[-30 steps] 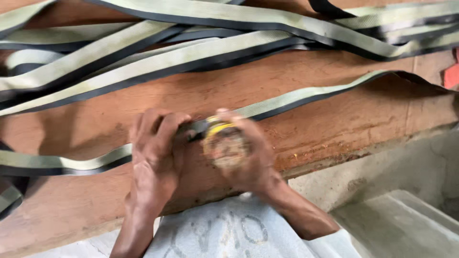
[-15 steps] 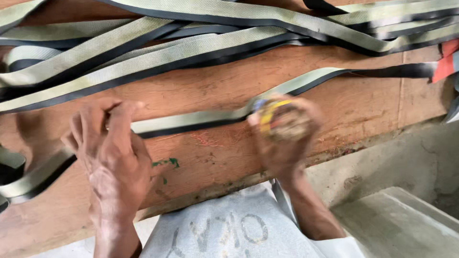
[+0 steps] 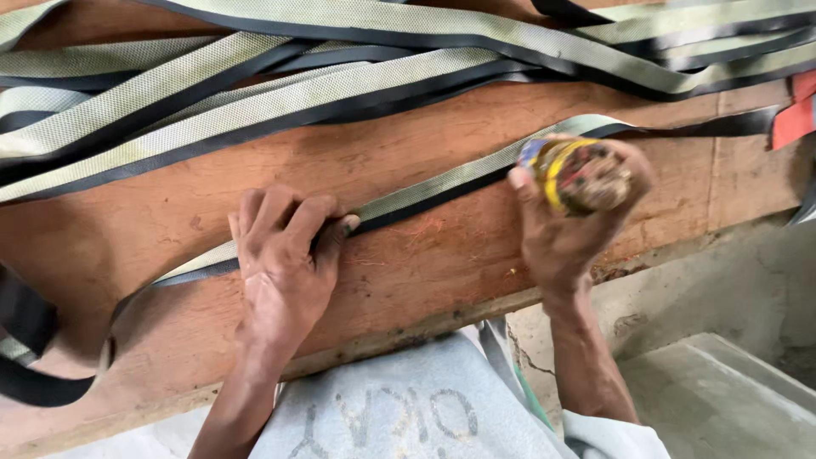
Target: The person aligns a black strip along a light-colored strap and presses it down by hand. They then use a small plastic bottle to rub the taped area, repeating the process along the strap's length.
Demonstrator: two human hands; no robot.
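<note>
2 bare hands show over 1 wooden worktop [image 3: 399,280]: 1 left hand [image 3: 285,263] and 1 right hand [image 3: 569,229]. There is 1 small roll [image 3: 582,174] with yellow bands. 1 pale strap with a black edge [image 3: 442,183] runs near the front edge of the worktop, 1 heap of like straps [image 3: 340,76], too tangled to count, lies along the far edge, and 1 red piece [image 3: 795,119] sits at the right edge.

Both arms are bare. The left hand [image 3: 285,268] and right hand [image 3: 565,225] wear no gloves or rings.
</note>
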